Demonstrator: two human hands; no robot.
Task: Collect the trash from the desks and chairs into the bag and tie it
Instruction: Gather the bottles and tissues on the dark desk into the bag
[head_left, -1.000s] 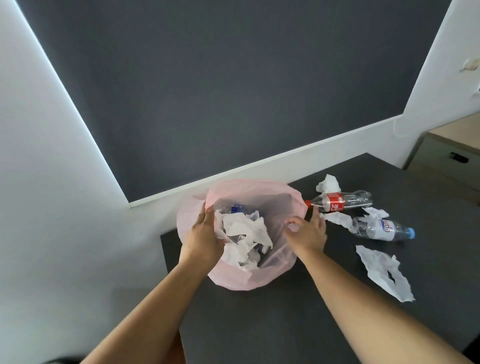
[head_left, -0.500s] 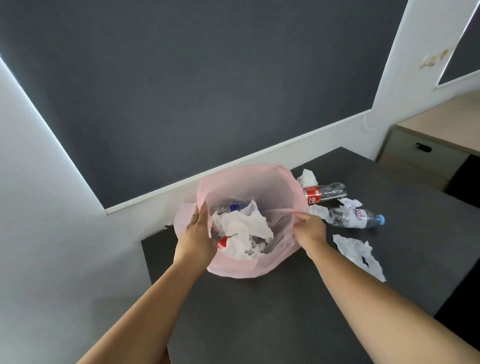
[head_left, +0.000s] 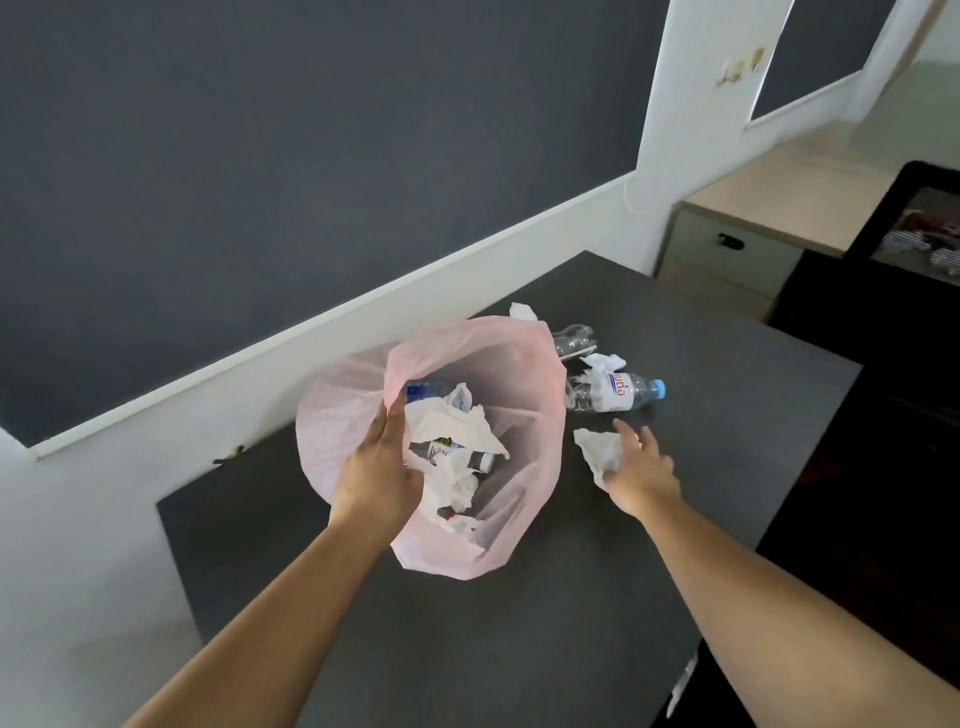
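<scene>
Left hand (head_left: 382, 467) grips the 9 o'clock rim of the thin pink plastic bag (head_left: 519, 364), which sits open on the dark grey desk (head_left: 519, 649), full of tissues and bottles. Right hand (head_left: 641, 467), fingers spread, is touching a crumpled white tissue (head_left: 597, 449) at the bag's 3 o'clock. Clear blue-capped water bottle (head_left: 615, 391) lies at 2 o'clock.

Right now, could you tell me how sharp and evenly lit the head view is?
Head view: soft, even light, no hard shadows on the dark desk; right hand slightly motion-blurred at the crumpled tissue; water bottle sharper; white ledge slants with the tilted wide-angle frame.
</scene>
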